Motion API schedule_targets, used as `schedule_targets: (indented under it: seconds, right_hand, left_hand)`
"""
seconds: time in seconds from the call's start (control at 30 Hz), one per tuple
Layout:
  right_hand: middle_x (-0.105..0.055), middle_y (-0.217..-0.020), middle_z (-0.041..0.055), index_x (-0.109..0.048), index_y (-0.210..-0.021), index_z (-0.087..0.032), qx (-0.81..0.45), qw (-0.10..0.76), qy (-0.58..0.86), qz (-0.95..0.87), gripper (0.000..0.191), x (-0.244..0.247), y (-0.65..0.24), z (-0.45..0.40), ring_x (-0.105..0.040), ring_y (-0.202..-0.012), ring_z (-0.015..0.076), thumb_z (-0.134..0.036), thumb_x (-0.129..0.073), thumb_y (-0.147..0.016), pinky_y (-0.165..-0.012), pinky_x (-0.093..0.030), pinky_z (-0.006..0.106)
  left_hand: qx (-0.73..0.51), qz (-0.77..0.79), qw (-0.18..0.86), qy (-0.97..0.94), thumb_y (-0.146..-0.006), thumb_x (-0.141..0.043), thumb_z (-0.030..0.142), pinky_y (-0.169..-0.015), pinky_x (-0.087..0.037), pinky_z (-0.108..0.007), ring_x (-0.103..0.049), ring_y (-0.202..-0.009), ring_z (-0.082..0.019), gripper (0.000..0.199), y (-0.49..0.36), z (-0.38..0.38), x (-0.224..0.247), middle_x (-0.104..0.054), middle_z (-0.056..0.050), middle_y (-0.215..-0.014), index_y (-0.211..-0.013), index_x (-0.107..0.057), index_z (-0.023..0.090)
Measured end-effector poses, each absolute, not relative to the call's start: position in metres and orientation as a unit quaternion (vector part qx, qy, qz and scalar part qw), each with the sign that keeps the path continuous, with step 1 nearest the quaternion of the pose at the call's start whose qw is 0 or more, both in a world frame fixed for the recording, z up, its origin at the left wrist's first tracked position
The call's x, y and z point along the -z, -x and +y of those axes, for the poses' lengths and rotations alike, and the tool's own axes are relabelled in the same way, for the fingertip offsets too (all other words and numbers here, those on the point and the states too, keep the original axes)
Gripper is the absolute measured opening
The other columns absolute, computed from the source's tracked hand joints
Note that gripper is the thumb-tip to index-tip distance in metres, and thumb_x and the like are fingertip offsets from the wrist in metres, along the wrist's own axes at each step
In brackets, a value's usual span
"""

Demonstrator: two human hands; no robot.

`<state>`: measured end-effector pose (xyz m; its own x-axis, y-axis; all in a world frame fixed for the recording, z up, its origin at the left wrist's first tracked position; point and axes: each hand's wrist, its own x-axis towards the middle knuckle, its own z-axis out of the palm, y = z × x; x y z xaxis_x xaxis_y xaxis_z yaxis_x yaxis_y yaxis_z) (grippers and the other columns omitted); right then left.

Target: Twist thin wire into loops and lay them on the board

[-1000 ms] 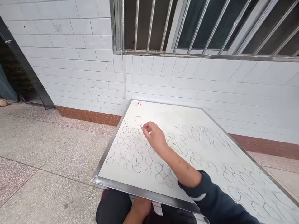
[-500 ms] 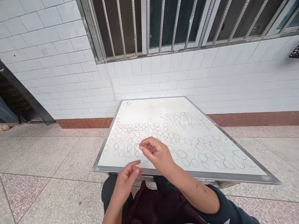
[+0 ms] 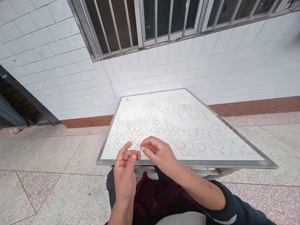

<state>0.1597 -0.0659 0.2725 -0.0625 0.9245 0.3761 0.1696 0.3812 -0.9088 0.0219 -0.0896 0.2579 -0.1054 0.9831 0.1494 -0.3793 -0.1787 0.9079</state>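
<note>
Over the near edge of a white, metal-edged tabletop [image 3: 145, 103], my two hands are close together. My right hand [image 3: 161, 155] pinches thumb and fingertips at a point; anything between them is too thin to make out. Beside it, my left hand [image 3: 125, 172] has its thumb against the curled fingers, with one finger raised. Whatever it may hold is too small to see. Many thin dark loops [image 3: 182, 152] cover the tabletop in rows, and some farther ones trail long tails. I cannot tell whether they are drawn or laid there.
A small white and red object [image 3: 128, 99] lies at the table's far left corner. Behind stands a white tiled wall [image 3: 140, 75] with a barred window [image 3: 164, 22]. A dark doorway [image 3: 14, 103] is at left, above a speckled tile floor [image 3: 77, 193].
My left hand has risen to my right hand's fingertips, one finger now lifted. My right hand keeps its pinch. The view has turned slightly.
</note>
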Motion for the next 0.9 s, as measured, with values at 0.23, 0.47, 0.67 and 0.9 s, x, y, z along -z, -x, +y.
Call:
schedule_targets:
  seconds: [0.23, 0.47, 0.67, 0.9]
  right_hand:
    - [-0.062, -0.075, -0.0017, -0.062, -0.082, -0.021, -0.376, 0.522, 0.431, -0.633, 0.004, -0.27, -0.16, -0.071, -0.056, -0.066, 0.0115, -0.021, -0.058, -0.083, -0.062, -0.046, 0.024]
    - [-0.063, -0.076, -0.0014, -0.063, -0.085, -0.022, -0.387, 0.502, 0.417, -0.652, 0.005, -0.265, -0.163, -0.076, -0.058, -0.067, 0.0119, -0.021, -0.058, -0.086, -0.063, -0.047, 0.024]
    - [-0.063, -0.076, -0.0006, -0.062, -0.085, -0.023, -0.397, 0.505, 0.408, -0.649, 0.006, -0.261, -0.166, -0.078, -0.058, -0.067, 0.0129, -0.027, -0.059, -0.088, -0.062, -0.048, 0.025]
    - [-0.063, -0.077, -0.0004, -0.063, -0.085, -0.022, -0.411, 0.501, 0.402, -0.647, 0.007, -0.258, -0.168, -0.079, -0.058, -0.069, 0.013, -0.028, -0.06, -0.087, -0.064, -0.049, 0.026]
  left_hand:
    - [-0.654, 0.346, 0.532, -0.412, -0.086, -0.064, 0.027, -0.088, -0.047, -0.029, -0.06, -0.088, -0.013, 0.035, -0.022, -0.096, -0.257, -0.067, -0.004, -0.095, -0.121, -0.061, 0.023]
    - [-0.658, 0.35, 0.53, -0.405, -0.085, -0.065, 0.022, -0.083, -0.048, -0.027, -0.059, -0.083, -0.012, 0.037, -0.025, -0.096, -0.254, -0.065, -0.004, -0.096, -0.121, -0.061, 0.023]
    - [-0.654, 0.361, 0.526, -0.405, -0.083, -0.067, 0.024, -0.081, -0.049, -0.027, -0.059, -0.081, -0.012, 0.038, -0.027, -0.1, -0.252, -0.065, -0.004, -0.098, -0.121, -0.061, 0.024]
    - [-0.665, 0.372, 0.503, -0.408, -0.083, -0.068, 0.023, -0.077, -0.051, -0.022, -0.059, -0.087, -0.012, 0.036, -0.031, -0.102, -0.251, -0.064, -0.003, -0.096, -0.118, -0.063, 0.025]
